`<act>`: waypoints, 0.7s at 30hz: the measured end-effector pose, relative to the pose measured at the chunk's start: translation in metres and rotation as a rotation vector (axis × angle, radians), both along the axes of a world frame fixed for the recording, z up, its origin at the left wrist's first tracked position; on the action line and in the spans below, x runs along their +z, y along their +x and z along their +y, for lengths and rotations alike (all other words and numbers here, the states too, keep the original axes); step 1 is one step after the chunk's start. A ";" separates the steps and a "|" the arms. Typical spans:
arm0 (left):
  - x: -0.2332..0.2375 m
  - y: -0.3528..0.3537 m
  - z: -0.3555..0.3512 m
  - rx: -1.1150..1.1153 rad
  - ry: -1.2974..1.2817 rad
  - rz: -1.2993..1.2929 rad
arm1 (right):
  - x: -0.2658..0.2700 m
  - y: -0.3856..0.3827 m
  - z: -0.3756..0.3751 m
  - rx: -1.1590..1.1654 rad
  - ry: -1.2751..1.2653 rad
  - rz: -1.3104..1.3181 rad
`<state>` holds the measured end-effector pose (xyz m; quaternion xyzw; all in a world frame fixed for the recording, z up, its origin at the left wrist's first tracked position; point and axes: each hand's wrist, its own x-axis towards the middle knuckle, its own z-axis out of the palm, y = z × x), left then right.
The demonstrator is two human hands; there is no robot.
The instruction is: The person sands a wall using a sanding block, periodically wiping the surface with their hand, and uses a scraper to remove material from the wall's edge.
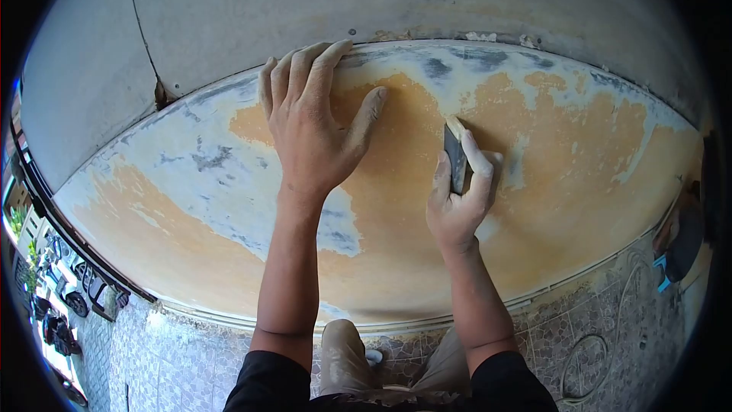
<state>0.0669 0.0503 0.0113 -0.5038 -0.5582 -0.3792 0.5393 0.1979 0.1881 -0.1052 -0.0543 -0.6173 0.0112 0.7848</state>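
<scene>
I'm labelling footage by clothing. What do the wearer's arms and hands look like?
The left hand and right hand wear no gloves; pale dust coats the fingers. No ring or watch shows. The left sleeve and right sleeve are black and short, leaving the forearms bare.

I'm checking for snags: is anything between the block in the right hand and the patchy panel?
Nothing visible is: the right hand holds the block at the panel; the left hand is further left.

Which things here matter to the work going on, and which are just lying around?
In use:
dark block, held in the right fingers
patchy panel, under the left fingers

Just around:
coiled hose or cable on the tiled floor
motorbike, far left
green plant, far left
</scene>
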 end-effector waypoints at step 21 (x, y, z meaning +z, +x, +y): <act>-0.002 -0.001 0.001 0.026 -0.001 -0.018 | 0.087 0.005 0.015 0.030 0.069 0.061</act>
